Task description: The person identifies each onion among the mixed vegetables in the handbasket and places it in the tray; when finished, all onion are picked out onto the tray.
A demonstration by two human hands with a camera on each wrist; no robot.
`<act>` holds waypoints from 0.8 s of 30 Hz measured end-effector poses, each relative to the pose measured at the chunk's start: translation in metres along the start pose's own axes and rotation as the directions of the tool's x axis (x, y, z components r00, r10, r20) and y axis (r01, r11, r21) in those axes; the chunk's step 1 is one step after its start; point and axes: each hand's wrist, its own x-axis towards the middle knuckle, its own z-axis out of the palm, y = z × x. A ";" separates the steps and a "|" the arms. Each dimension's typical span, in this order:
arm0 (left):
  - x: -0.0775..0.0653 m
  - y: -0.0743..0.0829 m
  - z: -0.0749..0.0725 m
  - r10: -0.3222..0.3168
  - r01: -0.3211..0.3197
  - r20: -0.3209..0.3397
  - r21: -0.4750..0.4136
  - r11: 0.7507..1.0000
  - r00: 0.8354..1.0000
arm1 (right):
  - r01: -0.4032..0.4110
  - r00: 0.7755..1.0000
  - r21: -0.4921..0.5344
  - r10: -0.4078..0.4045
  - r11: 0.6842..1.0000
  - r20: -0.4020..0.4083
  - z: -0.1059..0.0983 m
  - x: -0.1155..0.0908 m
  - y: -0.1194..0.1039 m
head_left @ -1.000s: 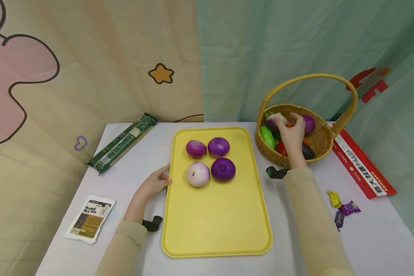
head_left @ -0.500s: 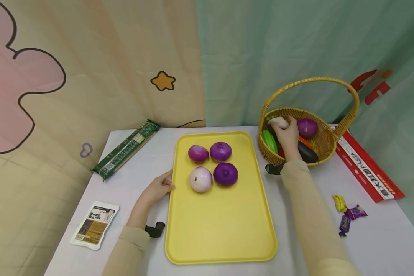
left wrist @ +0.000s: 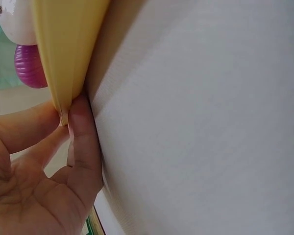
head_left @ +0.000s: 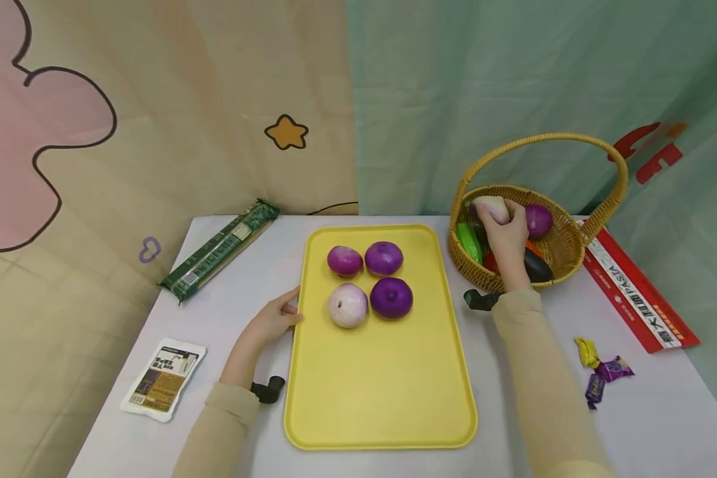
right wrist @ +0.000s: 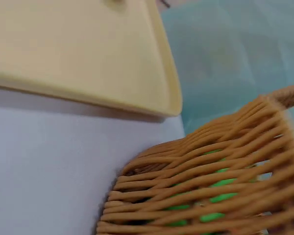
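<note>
My left hand point(head_left: 270, 318) pinches the left rim of a yellow tray point(head_left: 382, 385). In the left wrist view the thumb lies on one side of the rim and the fingers point(left wrist: 83, 147) on the other. Toward the tray's back sit several onions, among them a dark purple onion point(head_left: 391, 298) and a whitish onion point(head_left: 348, 305). Over at the wicker basket point(head_left: 478, 273), my right hand point(head_left: 510, 236) grips a white-and-purple onion point(head_left: 493, 208) from above, at the basket's back left. The right wrist view shows the basket's woven side; that hand is out of sight there.
Inside the basket lie a green vegetable point(head_left: 469, 241), a purple onion point(head_left: 538, 221) and a dark eggplant point(head_left: 536, 267). A red pasta pack point(head_left: 639, 292) and wrapped candies point(head_left: 614, 369) are at right. On the left lie a green packet point(head_left: 218, 252) and a white pouch point(head_left: 165, 380).
My right hand has gone from hovering over the basket to gripping the white-and-purple onion, which has come up slightly. The left hand stays at the tray rim. The head view has shifted a little.
</note>
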 end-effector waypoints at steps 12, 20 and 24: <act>0.003 0.001 0.000 -0.005 0.005 0.017 0.002 1.000 1.000 | 0.051 0.926 0.056 -0.068 0.997 0.372 -0.014 -0.106 -0.026; 0.002 0.002 0.000 -0.007 0.007 0.035 -0.003 1.000 0.999 | 0.092 0.730 0.130 -0.155 0.987 0.665 0.027 -0.195 -0.018; 0.001 0.002 -0.002 -0.012 0.011 0.032 0.014 1.000 0.999 | 0.101 0.672 0.097 -0.140 0.990 0.727 0.049 -0.225 -0.008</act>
